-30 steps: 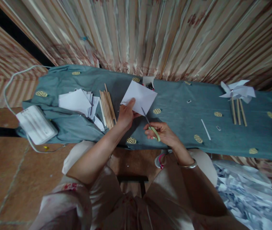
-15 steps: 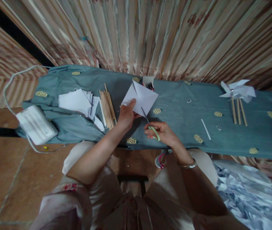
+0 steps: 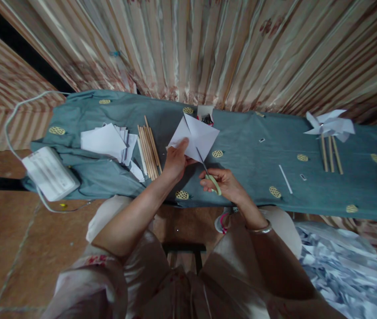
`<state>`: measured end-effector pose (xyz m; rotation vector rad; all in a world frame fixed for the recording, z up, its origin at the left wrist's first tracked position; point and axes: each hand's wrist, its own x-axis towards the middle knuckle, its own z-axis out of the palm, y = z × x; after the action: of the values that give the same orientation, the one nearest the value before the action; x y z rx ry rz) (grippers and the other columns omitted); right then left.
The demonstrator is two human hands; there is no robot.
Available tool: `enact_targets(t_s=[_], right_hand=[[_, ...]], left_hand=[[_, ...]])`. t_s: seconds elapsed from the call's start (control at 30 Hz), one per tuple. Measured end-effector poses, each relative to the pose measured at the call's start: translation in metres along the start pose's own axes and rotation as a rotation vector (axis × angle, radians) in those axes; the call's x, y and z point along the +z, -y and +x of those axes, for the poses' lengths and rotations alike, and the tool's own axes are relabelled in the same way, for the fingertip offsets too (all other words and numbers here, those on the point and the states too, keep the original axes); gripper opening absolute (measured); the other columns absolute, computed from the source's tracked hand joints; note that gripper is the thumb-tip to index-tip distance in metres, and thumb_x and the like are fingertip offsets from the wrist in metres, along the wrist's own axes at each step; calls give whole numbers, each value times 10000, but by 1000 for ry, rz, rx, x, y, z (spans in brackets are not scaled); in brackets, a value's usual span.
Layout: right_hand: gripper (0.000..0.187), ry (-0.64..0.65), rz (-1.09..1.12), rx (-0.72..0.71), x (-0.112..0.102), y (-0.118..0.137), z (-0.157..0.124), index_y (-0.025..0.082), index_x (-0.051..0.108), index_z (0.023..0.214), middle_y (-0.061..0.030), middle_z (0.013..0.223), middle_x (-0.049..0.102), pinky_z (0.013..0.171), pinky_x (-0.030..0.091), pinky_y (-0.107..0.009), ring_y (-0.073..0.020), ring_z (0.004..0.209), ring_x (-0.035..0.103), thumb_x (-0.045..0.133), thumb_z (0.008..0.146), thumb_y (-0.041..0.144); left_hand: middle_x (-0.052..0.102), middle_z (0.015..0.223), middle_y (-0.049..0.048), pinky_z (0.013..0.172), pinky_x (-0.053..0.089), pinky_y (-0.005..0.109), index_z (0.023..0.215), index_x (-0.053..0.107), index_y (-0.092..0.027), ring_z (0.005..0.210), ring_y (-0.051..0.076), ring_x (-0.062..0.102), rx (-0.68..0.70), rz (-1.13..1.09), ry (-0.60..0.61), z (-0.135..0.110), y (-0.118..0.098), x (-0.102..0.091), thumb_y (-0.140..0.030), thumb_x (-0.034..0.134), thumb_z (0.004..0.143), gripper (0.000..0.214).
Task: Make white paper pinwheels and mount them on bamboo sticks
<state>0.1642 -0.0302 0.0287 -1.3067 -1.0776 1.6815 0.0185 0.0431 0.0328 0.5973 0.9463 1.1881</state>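
We have the paper (image 3: 206, 134) over the bench (image 3: 248, 146), left hand (image 3: 176, 163) pinching it, right hand's (image 3: 227, 184) fingers closed round the scissors (image 3: 215, 187); best we hold it taut, snip straight from corner inward, stop short of centre.

I can't read a word, number or brand name anywhere. Two small pale tags on my bench (image 3: 241, 177), one farther back (image 3: 261, 140) and one nearer me (image 3: 303, 177), each show a dark patch, too tiny for me to make out as print.
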Motion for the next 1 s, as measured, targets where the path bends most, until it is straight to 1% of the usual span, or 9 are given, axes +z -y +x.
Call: enact_targets(t_s=[0.17,0.3,0.4,0.5,0.63,0.8,0.9,1.0], right_hand=[[473,10,-24,1,-1,0,1,194,665,683,57,537,581,465,456,-201,-71,483,521,879,539,591],[460,35,-45,5,-2,-1,1,194,668,714,57,554,575,467,447,-199,-72,495,519,878,563,575],[440,40,-43,6,-4,-3,1,194,675,717,49,555,583,475,448,-202,-77,503,527,872,583,564],[421,40,-40,7,-4,-4,1,193,679,725,45,557,591,469,444,-202,-79,502,533,872,595,544],[422,26,-30,3,-4,-4,2,189,670,720,51,557,597,470,458,-205,-78,492,544,884,577,523],[401,26,-29,-1,-2,-1,2,182,672,700,54,534,598,456,442,-196,-66,463,521,893,571,491],[405,19,-22,-4,-1,1,1,185,665,690,57,539,599,459,449,-202,-62,453,508,895,565,494],[424,12,-30,-9,0,1,1,183,662,696,57,540,595,457,446,-205,-62,451,505,886,568,519]], left_hand=[[610,671,0,562,510,263,755,570,-199,574,118,563,-17,-17,1,-2,-3,3,-278,621,892,167],[579,649,-9,547,499,254,738,549,-188,557,113,549,-25,-29,5,-1,-3,4,-259,607,895,181],[575,646,-10,588,521,275,759,554,-189,572,123,566,-35,-24,-4,-1,-2,4,-275,608,896,170],[608,683,0,661,546,310,809,573,-190,620,141,599,-37,-23,-5,0,-1,2,-305,648,872,152],[639,711,16,723,561,349,876,585,-184,676,166,630,-45,-19,6,0,-1,1,-345,682,853,189],[643,697,15,757,568,378,863,589,-175,655,161,619,-52,-19,-10,-1,-4,3,-283,593,910,118],[639,688,12,769,570,372,867,589,-171,648,150,607,-52,-26,-15,-1,-4,3,-258,561,929,111],[643,690,5,739,574,338,877,586,-173,643,142,609,-45,-25,0,-2,-2,3,-284,613,901,116]])
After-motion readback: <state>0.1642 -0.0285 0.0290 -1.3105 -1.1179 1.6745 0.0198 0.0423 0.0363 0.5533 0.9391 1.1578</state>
